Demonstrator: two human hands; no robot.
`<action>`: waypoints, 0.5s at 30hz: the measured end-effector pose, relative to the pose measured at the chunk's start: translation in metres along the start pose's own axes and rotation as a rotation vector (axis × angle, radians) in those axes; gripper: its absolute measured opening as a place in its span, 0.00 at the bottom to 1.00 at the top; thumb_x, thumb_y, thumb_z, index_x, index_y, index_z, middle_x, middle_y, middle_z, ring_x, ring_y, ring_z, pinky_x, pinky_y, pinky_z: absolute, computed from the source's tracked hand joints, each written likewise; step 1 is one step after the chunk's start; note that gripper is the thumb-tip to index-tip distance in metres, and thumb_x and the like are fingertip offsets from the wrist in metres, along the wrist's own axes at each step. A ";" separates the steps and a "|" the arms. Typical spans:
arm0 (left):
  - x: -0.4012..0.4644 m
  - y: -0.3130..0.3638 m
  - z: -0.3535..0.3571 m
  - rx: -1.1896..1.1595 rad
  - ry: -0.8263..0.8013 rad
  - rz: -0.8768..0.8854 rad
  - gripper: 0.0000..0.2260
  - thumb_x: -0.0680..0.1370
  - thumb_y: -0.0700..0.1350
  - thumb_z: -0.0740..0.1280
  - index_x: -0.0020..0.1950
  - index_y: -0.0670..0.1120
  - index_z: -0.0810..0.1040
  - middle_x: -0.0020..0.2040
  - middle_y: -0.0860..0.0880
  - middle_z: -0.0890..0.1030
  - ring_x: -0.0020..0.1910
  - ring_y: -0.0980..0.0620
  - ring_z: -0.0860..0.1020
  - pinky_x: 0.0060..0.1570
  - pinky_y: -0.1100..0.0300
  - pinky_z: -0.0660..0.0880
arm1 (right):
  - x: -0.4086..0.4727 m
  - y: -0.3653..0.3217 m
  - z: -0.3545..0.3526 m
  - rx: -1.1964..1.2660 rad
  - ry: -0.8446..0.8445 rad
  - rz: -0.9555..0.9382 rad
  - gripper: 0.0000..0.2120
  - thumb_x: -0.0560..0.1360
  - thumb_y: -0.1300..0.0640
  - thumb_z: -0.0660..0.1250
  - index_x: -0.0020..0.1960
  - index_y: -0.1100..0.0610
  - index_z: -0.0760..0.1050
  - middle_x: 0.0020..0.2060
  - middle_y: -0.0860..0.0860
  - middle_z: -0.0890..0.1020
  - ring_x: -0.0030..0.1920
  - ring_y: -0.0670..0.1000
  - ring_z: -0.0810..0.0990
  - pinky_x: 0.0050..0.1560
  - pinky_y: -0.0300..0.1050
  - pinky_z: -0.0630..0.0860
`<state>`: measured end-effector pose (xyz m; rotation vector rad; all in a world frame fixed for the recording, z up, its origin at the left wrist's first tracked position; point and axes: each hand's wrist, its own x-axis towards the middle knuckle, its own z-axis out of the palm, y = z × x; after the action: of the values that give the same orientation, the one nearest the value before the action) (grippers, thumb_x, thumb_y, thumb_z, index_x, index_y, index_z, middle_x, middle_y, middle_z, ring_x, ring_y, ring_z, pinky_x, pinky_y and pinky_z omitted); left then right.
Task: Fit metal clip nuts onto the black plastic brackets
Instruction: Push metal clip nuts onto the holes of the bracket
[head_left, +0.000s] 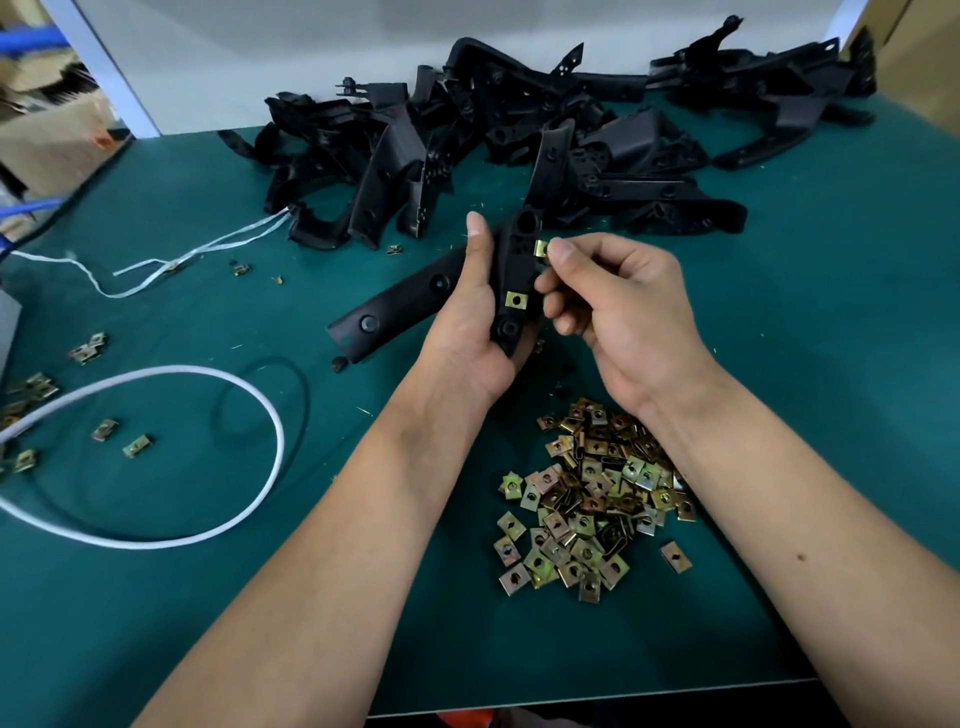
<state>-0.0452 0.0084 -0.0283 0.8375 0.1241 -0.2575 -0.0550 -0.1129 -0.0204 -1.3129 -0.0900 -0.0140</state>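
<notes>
The left hand (470, 332) gripped a black plastic bracket (511, 270) above the heap of clip nuts (587, 499), thumb up along its edge. One clip nut (516, 299) already sat on the bracket. The right hand (613, 306) pinched another clip nut (542, 249) against the bracket's side. More brackets (519, 140) lay piled beyond it.

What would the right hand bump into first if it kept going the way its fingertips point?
Most likely the black bracket held in the left hand: the right hand pinches a clip nut right at its edge, though depth is unclear.
</notes>
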 end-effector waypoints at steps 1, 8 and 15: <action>0.000 0.001 -0.001 -0.008 0.000 -0.002 0.30 0.82 0.67 0.56 0.40 0.42 0.80 0.30 0.48 0.76 0.27 0.52 0.75 0.32 0.58 0.77 | 0.000 0.000 0.000 0.007 0.006 0.005 0.05 0.80 0.63 0.69 0.46 0.62 0.81 0.34 0.54 0.83 0.31 0.49 0.79 0.29 0.38 0.73; 0.002 -0.003 -0.001 0.042 -0.014 -0.008 0.28 0.82 0.66 0.56 0.41 0.43 0.77 0.30 0.48 0.74 0.28 0.51 0.74 0.32 0.57 0.76 | 0.002 0.001 -0.001 -0.028 0.013 0.005 0.06 0.80 0.63 0.70 0.45 0.62 0.81 0.32 0.53 0.82 0.30 0.49 0.78 0.29 0.38 0.73; 0.002 -0.002 0.000 -0.004 0.011 -0.022 0.28 0.81 0.67 0.57 0.49 0.42 0.78 0.33 0.48 0.77 0.31 0.51 0.76 0.35 0.56 0.76 | 0.001 0.002 0.001 -0.008 0.026 -0.002 0.07 0.80 0.62 0.69 0.43 0.61 0.81 0.32 0.53 0.81 0.30 0.48 0.77 0.27 0.39 0.71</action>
<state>-0.0440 0.0073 -0.0301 0.8345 0.1438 -0.2737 -0.0539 -0.1116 -0.0218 -1.3199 -0.0692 -0.0331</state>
